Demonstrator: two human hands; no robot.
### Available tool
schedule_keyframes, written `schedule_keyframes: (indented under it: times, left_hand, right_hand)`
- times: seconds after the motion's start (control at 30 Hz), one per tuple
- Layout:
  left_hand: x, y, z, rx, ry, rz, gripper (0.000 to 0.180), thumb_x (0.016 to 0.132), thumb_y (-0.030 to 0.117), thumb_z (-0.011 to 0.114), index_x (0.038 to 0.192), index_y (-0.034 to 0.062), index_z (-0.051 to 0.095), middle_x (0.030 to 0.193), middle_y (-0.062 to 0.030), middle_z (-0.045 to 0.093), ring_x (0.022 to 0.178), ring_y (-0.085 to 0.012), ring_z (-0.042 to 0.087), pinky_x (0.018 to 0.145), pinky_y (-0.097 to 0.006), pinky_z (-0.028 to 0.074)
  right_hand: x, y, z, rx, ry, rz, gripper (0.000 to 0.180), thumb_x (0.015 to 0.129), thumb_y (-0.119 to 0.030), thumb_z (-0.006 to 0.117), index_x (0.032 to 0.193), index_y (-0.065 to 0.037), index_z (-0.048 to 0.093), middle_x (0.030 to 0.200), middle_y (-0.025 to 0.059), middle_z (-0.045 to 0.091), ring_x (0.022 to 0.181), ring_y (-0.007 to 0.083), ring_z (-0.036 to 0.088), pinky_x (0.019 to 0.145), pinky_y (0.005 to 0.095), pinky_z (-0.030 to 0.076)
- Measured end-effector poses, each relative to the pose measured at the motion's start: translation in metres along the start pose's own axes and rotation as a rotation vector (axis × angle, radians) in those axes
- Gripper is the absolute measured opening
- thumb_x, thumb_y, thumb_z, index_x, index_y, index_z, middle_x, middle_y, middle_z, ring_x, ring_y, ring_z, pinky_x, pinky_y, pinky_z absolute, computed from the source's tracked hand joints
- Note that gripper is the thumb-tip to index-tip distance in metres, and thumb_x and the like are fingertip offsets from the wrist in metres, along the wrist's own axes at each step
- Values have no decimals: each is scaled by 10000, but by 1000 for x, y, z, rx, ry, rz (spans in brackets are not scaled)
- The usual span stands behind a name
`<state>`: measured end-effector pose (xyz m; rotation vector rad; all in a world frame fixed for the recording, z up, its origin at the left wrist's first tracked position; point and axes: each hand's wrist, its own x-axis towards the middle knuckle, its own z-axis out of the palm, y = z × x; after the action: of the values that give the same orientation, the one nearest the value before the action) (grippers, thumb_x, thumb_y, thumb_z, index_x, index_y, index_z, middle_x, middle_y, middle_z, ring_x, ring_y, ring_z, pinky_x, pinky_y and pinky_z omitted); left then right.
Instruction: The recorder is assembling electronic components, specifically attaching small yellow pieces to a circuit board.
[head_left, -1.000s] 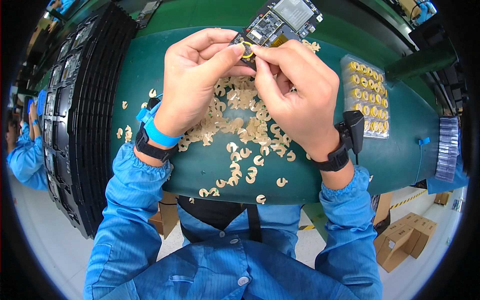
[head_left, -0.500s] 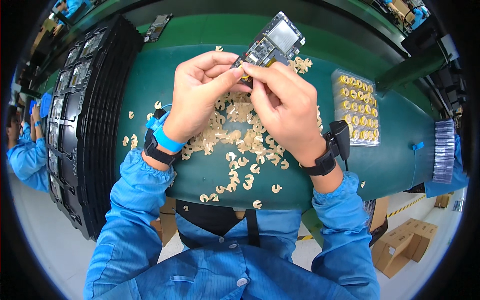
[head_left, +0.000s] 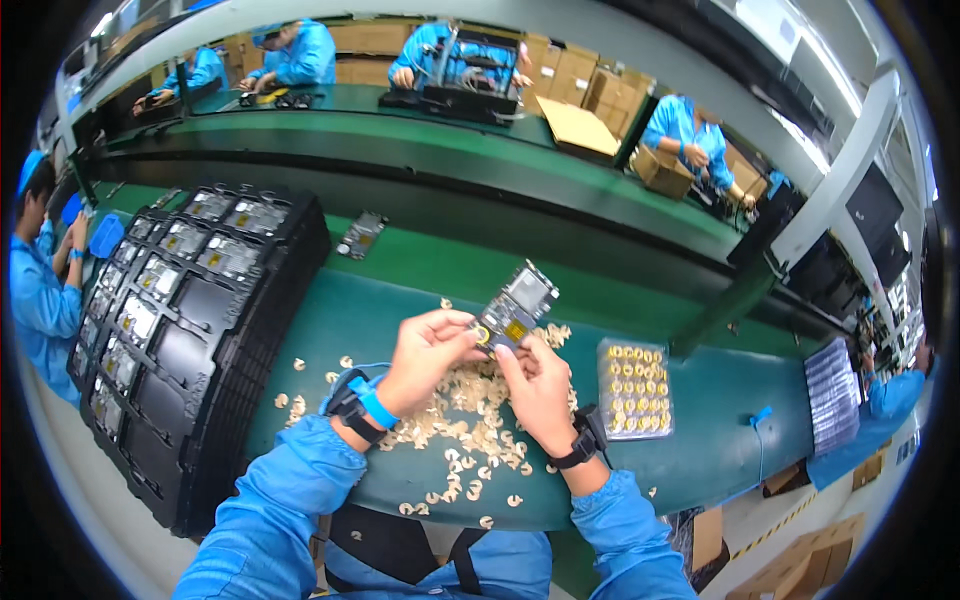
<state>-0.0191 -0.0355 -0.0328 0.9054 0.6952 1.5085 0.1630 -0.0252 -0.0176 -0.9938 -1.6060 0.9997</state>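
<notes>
A small dark circuit board [head_left: 527, 292] with a silvery square shield is held at a slant above the bench. My left hand [head_left: 425, 355] pinches its lower-left end, thumb beside a round yellow-rimmed part [head_left: 482, 335] on the board. My right hand [head_left: 540, 388] grips the lower edge, its thumb at the board's near side and some fingers hidden behind. Beneath both hands lies a loose spread of small beige C-shaped paper pieces [head_left: 468, 405]. Right of them stands a clear plastic tray [head_left: 638, 436] with rows of round yellow-rimmed parts.
A tall stack of black trays [head_left: 285, 265] with circuit boards in pockets stands at left. Another circuit board [head_left: 362, 235] lies beyond the bench mat. A green post [head_left: 722, 315] rises behind the clear tray. Stacked clear trays [head_left: 832, 395] are at far right. Several co-workers sit across and beside.
The view has tilted up, bringing the far benches into sight. My right fingers have shifted from the round yellow part to the board's lower edge; my left hand still holds the board.
</notes>
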Motion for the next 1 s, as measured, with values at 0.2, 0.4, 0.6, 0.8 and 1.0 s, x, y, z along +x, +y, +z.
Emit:
schedule_keyframes:
  times: [0.2,0.4,0.6,0.8,1.0]
  left_hand:
    - [8,-4,-5,80,-41,-9,248,1006,0,621,1244,-66,609,1156,-177,723,1026,-220,730,878,-322,634]
    - [19,-6,-12,209,45,49,274,1003,2,532,1266,-67,569,1123,-196,727,952,-229,748,822,-333,615]
    - [11,-6,-16,283,23,-27,225,982,14,546,1180,-71,611,1029,-175,740,869,-200,751,722,-289,598]
    - [12,-4,-6,240,18,51,186,949,0,541,1079,-84,644,928,-157,742,759,-181,738,669,-291,600]
    - [10,2,-6,326,49,57,176,972,6,545,1104,-60,641,931,-141,732,779,-176,742,649,-275,581]
  right_hand:
    - [17,5,-4,267,50,74,132,1017,-105,670,927,-22,620,748,-9,620,613,57,576,546,223,475]
    - [107,39,-46,-41,-34,161,219,997,-128,686,815,-14,640,686,4,601,542,89,553,485,260,466]
    - [173,80,-63,-45,165,416,252,994,-126,691,782,5,649,670,45,597,532,136,556,479,303,478]
    - [177,98,-102,-1043,158,198,190,883,-140,752,958,26,700,899,233,722,811,417,723,746,499,594]
    - [156,82,-37,-955,71,-320,309,867,-147,662,1160,-54,682,1150,206,662,1064,405,654,915,512,533]
